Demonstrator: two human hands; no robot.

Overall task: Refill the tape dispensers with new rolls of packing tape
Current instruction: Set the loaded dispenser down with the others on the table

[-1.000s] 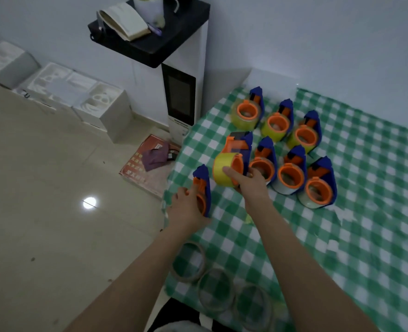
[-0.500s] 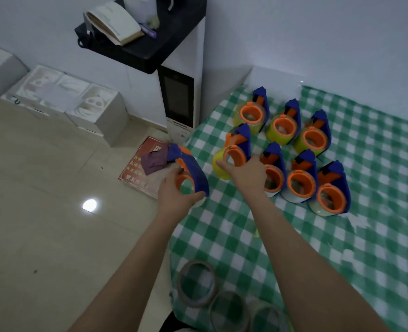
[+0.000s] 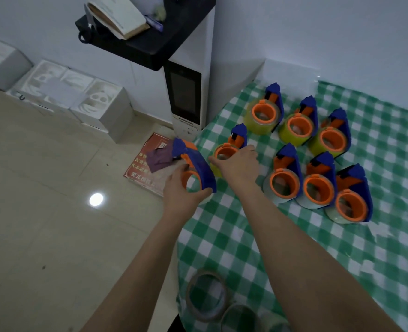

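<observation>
Head view, dispenser (image 3: 199,164) gripped in left hand (image 3: 180,191)

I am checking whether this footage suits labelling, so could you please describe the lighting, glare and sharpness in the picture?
Head view: dim and bluish overall; one bright round glare spot on the floor; the tape rings at the bottom edge are soft; the left hand gripping a dispenser and the right hand holding the yellow-roll dispenser are readable.

Single view, head-worn wide-angle camera; faces forward and steeply down along left forearm (image 3: 148,271) and right forearm (image 3: 294,259); green-checked tablecloth (image 3: 378,271) near, at right; tiled floor (image 3: 42,224) left; white wall (image 3: 318,32) across top.
</observation>
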